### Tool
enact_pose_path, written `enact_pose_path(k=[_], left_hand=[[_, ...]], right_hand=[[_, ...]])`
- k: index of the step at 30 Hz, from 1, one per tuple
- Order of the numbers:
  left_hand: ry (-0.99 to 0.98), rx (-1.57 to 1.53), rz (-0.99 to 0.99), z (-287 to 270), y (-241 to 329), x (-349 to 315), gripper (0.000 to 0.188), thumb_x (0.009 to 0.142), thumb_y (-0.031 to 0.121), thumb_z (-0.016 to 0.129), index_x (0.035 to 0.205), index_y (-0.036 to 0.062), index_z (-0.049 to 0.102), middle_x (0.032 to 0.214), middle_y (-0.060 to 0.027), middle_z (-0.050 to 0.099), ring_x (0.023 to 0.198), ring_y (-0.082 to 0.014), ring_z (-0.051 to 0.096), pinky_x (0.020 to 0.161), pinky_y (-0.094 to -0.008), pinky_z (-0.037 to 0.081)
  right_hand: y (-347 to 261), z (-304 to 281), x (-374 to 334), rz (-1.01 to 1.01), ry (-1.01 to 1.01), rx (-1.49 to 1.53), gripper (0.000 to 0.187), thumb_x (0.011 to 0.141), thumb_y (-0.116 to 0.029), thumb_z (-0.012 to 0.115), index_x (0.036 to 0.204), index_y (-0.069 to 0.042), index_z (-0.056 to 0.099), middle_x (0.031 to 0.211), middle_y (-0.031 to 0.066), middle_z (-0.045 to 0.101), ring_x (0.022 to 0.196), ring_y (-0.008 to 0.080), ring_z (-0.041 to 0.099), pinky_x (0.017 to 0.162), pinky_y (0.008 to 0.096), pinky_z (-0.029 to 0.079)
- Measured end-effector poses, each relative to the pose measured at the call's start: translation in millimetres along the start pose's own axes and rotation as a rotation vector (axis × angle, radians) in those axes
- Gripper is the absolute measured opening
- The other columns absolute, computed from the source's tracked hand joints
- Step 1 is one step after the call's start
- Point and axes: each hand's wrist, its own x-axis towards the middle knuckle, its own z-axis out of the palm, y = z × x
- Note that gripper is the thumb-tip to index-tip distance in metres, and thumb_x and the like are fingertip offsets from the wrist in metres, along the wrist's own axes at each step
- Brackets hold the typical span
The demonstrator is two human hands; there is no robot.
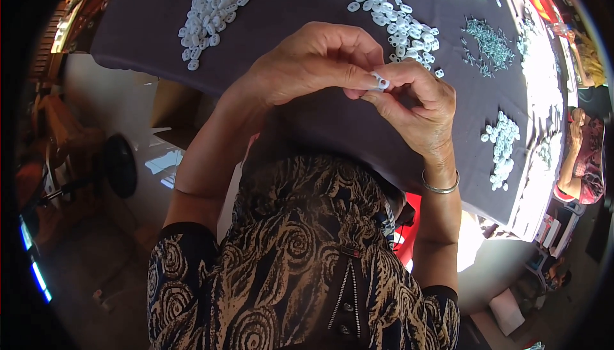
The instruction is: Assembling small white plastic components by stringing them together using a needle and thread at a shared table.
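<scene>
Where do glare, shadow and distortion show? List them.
Head view: glare washes out the strip right of the dark tablecloth; head view: the floor at lower left sinks into shadow; head view: fisheye bends the tablecloth's edges and the picture's corners are black.

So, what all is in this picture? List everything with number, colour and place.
Cloth-covered table: one, dark grey, upper area
White-piece piles: at least five, white, across the table
Thin metal bits: one pile, uncounted, silvery, table's right
Small piece: one, white, pinched, upper middle
Round object: one, black, far left
Co-worker: at least one, reddish clothing, right edge
Other background: uncounted, mixed, blurred edges
Patterned top: one, dark and tan, lower middle
Bracelet: one, silvery, right wrist
Left hand: one, bare, upper middle
Right hand: one, bare, beside it
</scene>
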Motion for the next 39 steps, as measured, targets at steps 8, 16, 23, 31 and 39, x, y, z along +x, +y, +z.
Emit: enact_pose_path(k=[8, 16, 23, 31, 39], left_hand=[[0.073, 0.018, -0.021, 4.4, 0.0, 1.9, 0.023, 0.083, 0.003, 0.066, 0.104, -0.0002, 0.059, 0.082, -0.0026, 0.063, 0.075, -0.0079, 0.059, 0.068, -0.0223, 0.048], [0.097, 0.147, 0.021, 6.9, -9.8, 3.9, 0.028, 0.080, 0.000, 0.064, 0.107, 0.0017, 0.058, 0.079, 0.0008, 0.059, 0.074, -0.0055, 0.056, 0.067, -0.0206, 0.045], [0.102, 0.016, -0.014, 7.5, -19.8, 5.9, 0.030, 0.080, 0.002, 0.061, 0.110, 0.0043, 0.061, 0.077, 0.0038, 0.054, 0.075, -0.0053, 0.051, 0.072, -0.0221, 0.040], [0.120, -0.117, -0.091, 11.4, -17.1, 7.0, 0.034, 0.079, 0.002, 0.058, 0.112, 0.0051, 0.063, 0.077, 0.0045, 0.052, 0.074, -0.0050, 0.049, 0.073, -0.0219, 0.038], [0.146, -0.109, -0.041, 11.9, -17.0, 9.9, 0.033, 0.081, 0.007, 0.061, 0.114, 0.0056, 0.063, 0.078, 0.0028, 0.056, 0.069, -0.0055, 0.048, 0.064, -0.0225, 0.039]], right_hand=[[-10.0, -8.8, 5.0, -0.030, -0.109, -0.328, 0.031, 0.069, -0.007, 0.080, 0.092, -0.007, 0.059, 0.081, 0.0021, 0.062, 0.059, 0.0109, 0.061, 0.051, 0.0242, 0.049], [-1.9, -6.1, 5.5, -0.090, -0.243, -0.524, 0.032, 0.076, -0.024, 0.075, 0.088, -0.004, 0.054, 0.078, 0.0089, 0.057, 0.060, 0.0273, 0.059, 0.055, 0.0350, 0.049], [6.7, -0.3, 0.4, -0.058, -0.227, -0.418, 0.032, 0.081, -0.024, 0.072, 0.077, -0.002, 0.049, 0.073, 0.0123, 0.058, 0.063, 0.0299, 0.060, 0.055, 0.0356, 0.049], [15.6, 6.3, -5.8, -0.061, -0.162, -0.405, 0.027, 0.084, -0.017, 0.068, 0.074, -0.002, 0.048, 0.068, 0.0133, 0.061, 0.063, 0.0304, 0.062, 0.055, 0.0351, 0.049], [14.4, 7.4, -2.4, -0.081, -0.081, -0.434, 0.026, 0.083, -0.016, 0.069, 0.073, -0.003, 0.049, 0.065, 0.0132, 0.058, 0.057, 0.0297, 0.059, 0.053, 0.0343, 0.048]])
